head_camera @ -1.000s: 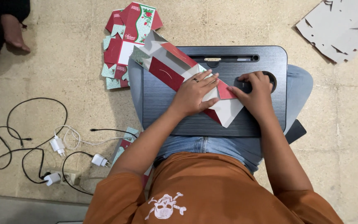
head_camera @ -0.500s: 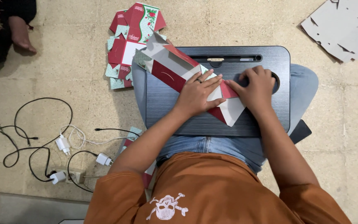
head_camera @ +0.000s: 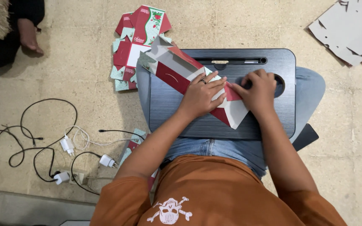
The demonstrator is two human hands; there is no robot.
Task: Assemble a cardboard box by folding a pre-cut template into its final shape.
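Carton: a red and white folded carton (head_camera: pixel 177 71) lies slantwise on the black lap bench (head_camera: pixel 273 121), under both hands.
Left hand (head_camera: pixel 202 94): fingers spread flat, pressing the carton's middle.
Right hand (head_camera: pixel 258 88): fingers curled, pressing its lower end.
Floor: flat carton stack (head_camera: pixel 137 39) just beyond; chargers and cables (head_camera: pixel 63 142) at left.
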